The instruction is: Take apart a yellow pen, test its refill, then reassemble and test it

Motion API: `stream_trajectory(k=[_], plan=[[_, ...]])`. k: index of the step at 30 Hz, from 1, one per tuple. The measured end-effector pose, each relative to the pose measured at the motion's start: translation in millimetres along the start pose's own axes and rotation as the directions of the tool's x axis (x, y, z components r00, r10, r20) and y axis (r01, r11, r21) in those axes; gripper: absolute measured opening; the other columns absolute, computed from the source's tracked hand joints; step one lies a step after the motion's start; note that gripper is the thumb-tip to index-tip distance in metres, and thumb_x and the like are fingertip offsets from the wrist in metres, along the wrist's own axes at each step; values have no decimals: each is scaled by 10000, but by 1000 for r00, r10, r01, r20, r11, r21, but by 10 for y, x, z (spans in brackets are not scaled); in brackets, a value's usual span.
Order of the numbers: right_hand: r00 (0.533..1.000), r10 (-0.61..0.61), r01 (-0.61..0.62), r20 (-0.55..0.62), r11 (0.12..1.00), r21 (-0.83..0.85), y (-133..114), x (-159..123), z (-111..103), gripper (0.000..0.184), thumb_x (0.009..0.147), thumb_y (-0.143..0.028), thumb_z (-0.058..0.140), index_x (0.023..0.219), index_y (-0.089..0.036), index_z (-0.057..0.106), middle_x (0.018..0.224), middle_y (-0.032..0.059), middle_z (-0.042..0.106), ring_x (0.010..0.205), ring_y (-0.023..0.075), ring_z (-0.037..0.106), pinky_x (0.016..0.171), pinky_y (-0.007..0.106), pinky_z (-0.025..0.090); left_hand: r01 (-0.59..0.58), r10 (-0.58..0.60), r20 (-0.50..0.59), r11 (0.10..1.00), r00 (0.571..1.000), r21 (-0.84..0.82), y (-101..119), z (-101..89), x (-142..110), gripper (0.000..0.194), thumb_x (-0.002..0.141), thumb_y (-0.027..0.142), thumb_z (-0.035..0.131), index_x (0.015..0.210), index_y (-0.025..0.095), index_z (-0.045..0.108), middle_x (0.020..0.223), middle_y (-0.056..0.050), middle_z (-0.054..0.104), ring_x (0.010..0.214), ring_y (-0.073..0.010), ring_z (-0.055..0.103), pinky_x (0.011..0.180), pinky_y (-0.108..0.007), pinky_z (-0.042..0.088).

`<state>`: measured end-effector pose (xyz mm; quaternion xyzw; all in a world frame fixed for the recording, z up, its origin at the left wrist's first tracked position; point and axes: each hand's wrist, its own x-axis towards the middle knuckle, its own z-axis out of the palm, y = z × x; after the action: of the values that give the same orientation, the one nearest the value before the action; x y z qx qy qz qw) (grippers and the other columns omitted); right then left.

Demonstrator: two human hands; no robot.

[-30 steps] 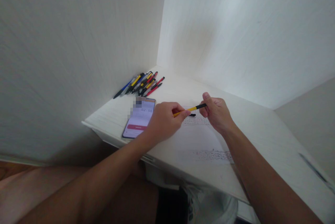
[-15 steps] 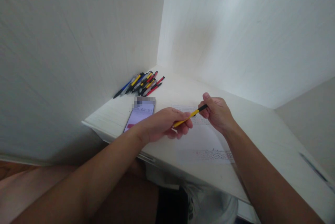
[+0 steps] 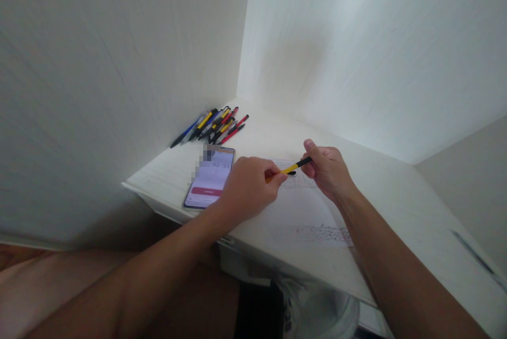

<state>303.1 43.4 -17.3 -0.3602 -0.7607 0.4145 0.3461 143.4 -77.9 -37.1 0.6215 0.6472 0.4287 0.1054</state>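
Observation:
A yellow pen (image 3: 291, 168) with a black end is held between both hands above the paper. My left hand (image 3: 253, 183) pinches its yellow end between thumb and fingers, which cover the tip. At the black end, my right hand (image 3: 325, 167) grips the pen, thumb raised and fingers curled. Under the hands lies a sheet of paper (image 3: 301, 209) with rows of small handwriting at its top and bottom and a blank middle. A small black piece (image 3: 292, 173) shows just below the pen; I cannot tell whether it is part of it.
A phone (image 3: 208, 178) with a timer on its screen lies left of my left hand. Several pens (image 3: 214, 125), yellow, black, red and blue, are piled behind it by the wall. White panels (image 3: 336, 64) enclose the white desk (image 3: 396, 212). Below the front edge is a translucent bag (image 3: 325, 310).
My left hand has turned over, from palm-up with loose fingers to a pinch from above on the pen's yellow end. More of the phone shows. My right hand has barely moved.

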Motion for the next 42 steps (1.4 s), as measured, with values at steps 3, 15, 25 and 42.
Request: stream_trajectory(k=[3, 15, 25, 42], plan=[[1000, 12, -12, 2, 1000, -2, 0, -3, 2, 658, 858, -789, 511, 487, -253, 421, 384, -18, 378, 422, 119, 353, 456, 312, 305, -23, 23, -4, 994, 1000, 110, -14, 10, -10, 239, 910, 388, 620, 857, 235, 795, 770, -45, 753, 708, -205, 656, 647, -320, 388], [999, -14, 11, 34, 996, 90, 112, 91, -60, 601, 977, -681, 377, 609, -226, 512, 572, 21, 546, 499, 129, 449, 500, 311, 347, 32, -49, -131, 992, 990, -126, -58, 27, 64, 221, 918, 373, 633, 871, 209, 772, 834, -34, 737, 718, -156, 620, 694, -303, 419], [941, 8, 222, 338, 739, -636, 336, 135, -180, 88, 855, -212, 659, 915, -205, 724, 953, 90, 700, 794, 208, 628, 743, 364, 476, 239, -353, -68, 750, 933, -617, 4, 10, 142, 179, 925, 315, 639, 827, 166, 655, 718, -28, 690, 587, -115, 621, 572, -241, 501], [900, 29, 230, 436, 817, -529, 254, 70, -153, 158, 832, -119, 647, 926, -226, 714, 931, 58, 727, 816, 197, 653, 786, 362, 519, 281, -445, 30, 509, 895, -814, 23, 47, 149, 108, 886, 194, 675, 949, 120, 630, 893, -61, 706, 691, -113, 680, 672, -235, 590]])
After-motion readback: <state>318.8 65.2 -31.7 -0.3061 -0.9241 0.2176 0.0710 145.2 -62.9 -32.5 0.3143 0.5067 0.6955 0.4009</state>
